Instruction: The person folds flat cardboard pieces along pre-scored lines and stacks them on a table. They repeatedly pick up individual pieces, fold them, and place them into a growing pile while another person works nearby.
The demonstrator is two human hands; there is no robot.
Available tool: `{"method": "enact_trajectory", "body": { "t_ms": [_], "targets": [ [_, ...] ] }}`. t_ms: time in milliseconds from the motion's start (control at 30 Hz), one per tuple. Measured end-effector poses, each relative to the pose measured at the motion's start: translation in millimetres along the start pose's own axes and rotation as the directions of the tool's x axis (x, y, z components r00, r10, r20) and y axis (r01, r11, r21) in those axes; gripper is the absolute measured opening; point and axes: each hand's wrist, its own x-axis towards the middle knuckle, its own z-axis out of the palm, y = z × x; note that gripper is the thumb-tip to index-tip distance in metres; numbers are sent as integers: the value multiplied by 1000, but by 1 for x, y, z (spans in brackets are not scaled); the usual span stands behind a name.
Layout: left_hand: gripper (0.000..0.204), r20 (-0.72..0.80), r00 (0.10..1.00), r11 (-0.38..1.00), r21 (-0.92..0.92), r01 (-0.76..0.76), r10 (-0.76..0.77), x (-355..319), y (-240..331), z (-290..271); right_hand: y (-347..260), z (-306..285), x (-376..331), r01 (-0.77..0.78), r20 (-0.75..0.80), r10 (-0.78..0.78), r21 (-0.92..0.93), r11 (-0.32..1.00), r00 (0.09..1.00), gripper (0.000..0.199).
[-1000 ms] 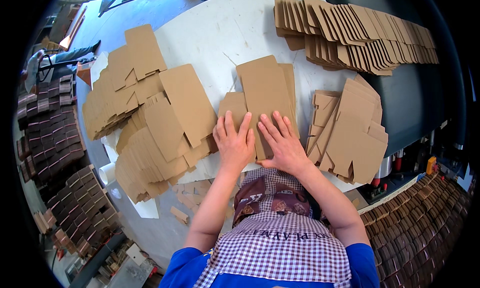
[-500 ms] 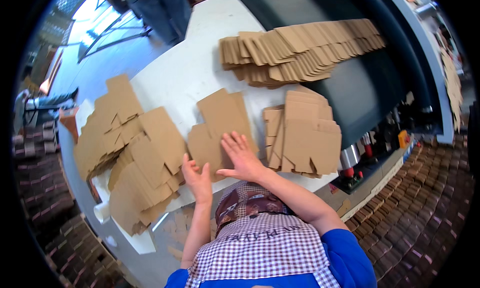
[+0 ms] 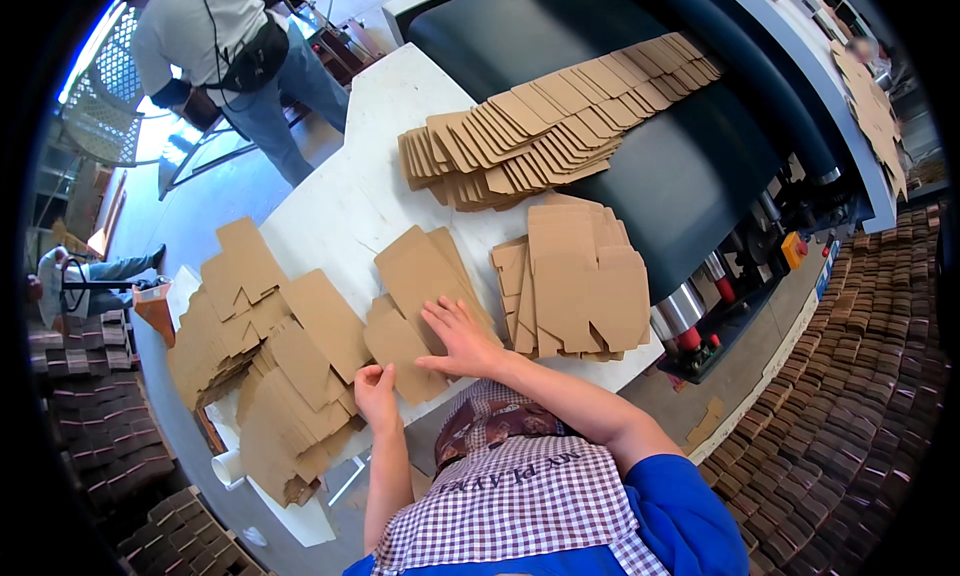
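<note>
Several flat brown cardboard box blanks (image 3: 412, 266) lie in a small, slightly fanned pile on the white table in front of me. My right hand (image 3: 462, 341) rests on that pile with its fingers stretched and the palm down. By the pile's lower left edge, my left hand (image 3: 377, 396) has its fingers curled and thumb and fingertips pressed together; whether they pinch a cardboard edge is hidden. To the left spreads a large loose heap of cardboard blanks (image 3: 325, 321). A squarer stack of blanks (image 3: 590, 286) lies to the right of my right hand.
A long fanned row of cardboard blanks (image 3: 560, 116) runs from the white table (image 3: 340, 191) onto a dark conveyor belt (image 3: 690, 186). Metal rollers (image 3: 680, 311) sit at its near end. A person (image 3: 230, 56) stands at far left. Bundled cardboard (image 3: 840, 406) covers the right side.
My left hand has gone from spread fingers to a pinch beside the pile. The right hand remains flat on the blanks. The view has shifted, showing more of the person at far left.
</note>
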Motion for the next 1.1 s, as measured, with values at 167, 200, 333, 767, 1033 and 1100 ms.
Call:
{"method": "enact_trajectory", "body": {
  "t_ms": [167,200,333,767,1033,1100],
  "targets": [
    [15,240,967,971,-238,-26,85,-69,100,11,-64,-55,-28,-101,29,99,82,991,995,106],
    [15,272,944,961,-249,-118,186,-87,120,22,-71,-70,-40,-105,21,103,127,986,994,106],
    [28,640,643,885,-133,-447,421,-121,160,62,-55,-129,-93,-97,11,129,726,681,992,95],
    [63,479,724,704,266,-659,497,-79,48,210,99,-181,-190,-498,-790,309,5,867,529,44],
    [68,645,758,911,245,-331,102,-71,33,207,94,-146,-192,-509,-502,685,459,728,527,57],
    [66,650,756,933,218,-286,80,-69,22,200,77,-138,-189,-501,-550,641,403,766,536,59]
  ]
}}
